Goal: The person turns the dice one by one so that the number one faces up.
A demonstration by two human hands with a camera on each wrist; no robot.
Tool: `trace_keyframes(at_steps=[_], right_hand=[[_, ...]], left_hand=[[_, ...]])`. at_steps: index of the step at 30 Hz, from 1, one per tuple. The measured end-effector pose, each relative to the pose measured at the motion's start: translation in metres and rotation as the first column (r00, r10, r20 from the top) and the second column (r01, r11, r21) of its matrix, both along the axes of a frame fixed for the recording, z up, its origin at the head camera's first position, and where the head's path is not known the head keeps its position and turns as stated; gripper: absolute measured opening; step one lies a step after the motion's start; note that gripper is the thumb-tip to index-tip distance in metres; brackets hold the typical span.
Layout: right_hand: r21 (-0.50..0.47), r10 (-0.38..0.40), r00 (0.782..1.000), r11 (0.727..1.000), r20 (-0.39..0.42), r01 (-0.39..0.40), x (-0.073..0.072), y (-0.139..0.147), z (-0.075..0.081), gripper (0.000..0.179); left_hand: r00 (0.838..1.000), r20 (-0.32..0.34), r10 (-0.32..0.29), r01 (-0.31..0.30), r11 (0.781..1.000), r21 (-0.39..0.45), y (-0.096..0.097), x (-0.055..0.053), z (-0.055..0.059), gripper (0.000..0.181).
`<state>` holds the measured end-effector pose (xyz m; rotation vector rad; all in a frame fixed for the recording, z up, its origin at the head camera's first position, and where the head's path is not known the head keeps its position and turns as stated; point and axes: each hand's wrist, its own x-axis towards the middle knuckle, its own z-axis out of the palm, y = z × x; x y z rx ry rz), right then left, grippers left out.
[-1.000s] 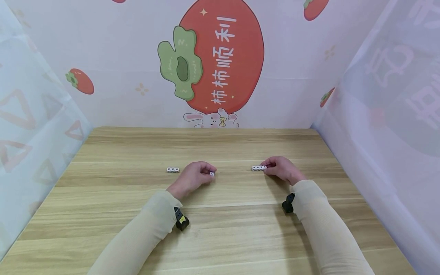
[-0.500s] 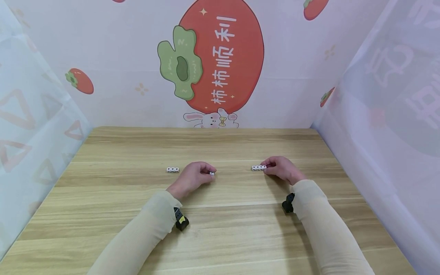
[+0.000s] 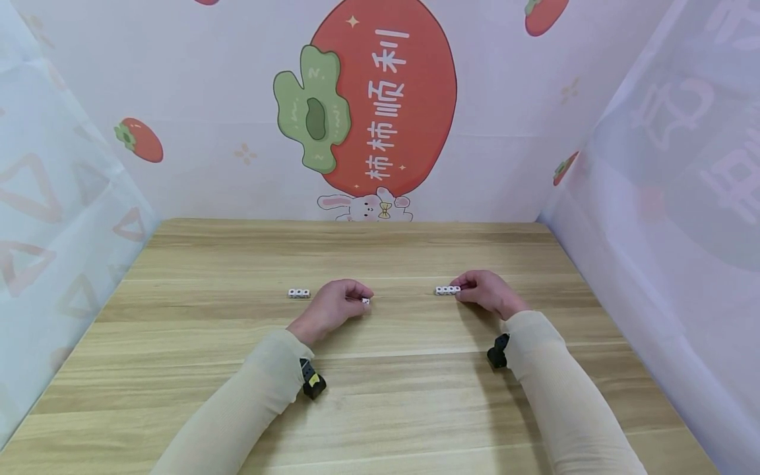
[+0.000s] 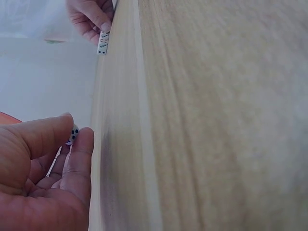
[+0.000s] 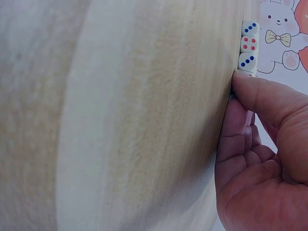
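My left hand (image 3: 334, 307) pinches a single white die (image 3: 365, 301) between thumb and fingertips, in front of the middle of the wooden table. In the left wrist view, dark spots show on this die (image 4: 74, 134), which is held above the tabletop. A short row of white dice (image 3: 445, 290) lies to the right, and my right hand (image 3: 487, 293) grips its right end. Close up in the right wrist view, the row of dice (image 5: 248, 45) shows blue and red spots, with the end die mostly hidden by the thumb. Left of my left hand sits another row, three dice (image 3: 299, 293) side by side.
The wood-grain table (image 3: 380, 409) runs back to a pale wall cloth (image 3: 225, 79) printed with a persimmon and a rabbit. Similar cloth hangs at both sides. A black wrist camera (image 3: 313, 381) is strapped to the left wrist, another camera (image 3: 497, 351) to the right.
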<state>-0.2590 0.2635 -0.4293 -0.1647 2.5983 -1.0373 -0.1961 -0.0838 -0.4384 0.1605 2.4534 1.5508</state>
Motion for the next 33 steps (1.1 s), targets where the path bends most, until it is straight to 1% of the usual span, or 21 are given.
trace_keyframes(at_steps=[13,25,33], right_hand=[[-0.009,0.003,1.0,1.0,0.002,-0.003,-0.0002,0.0001,-0.0006,0.024],[-0.01,0.005,1.0,1.0,0.002,-0.005,-0.0002,0.0007,-0.0004,0.024],[-0.01,0.018,1.0,1.0,-0.012,-0.019,0.0005,0.0008,-0.0002,0.024]], left_hand=[[1.0,0.018,0.013,-0.013,1.0,0.007,-0.0001,0.0012,-0.001,0.022],[1.0,-0.001,0.012,-0.012,1.0,-0.011,-0.0006,-0.0005,-0.0037,0.022],[1.0,-0.018,0.007,-0.007,1.0,-0.008,-0.0008,0.0005,-0.003,0.022]])
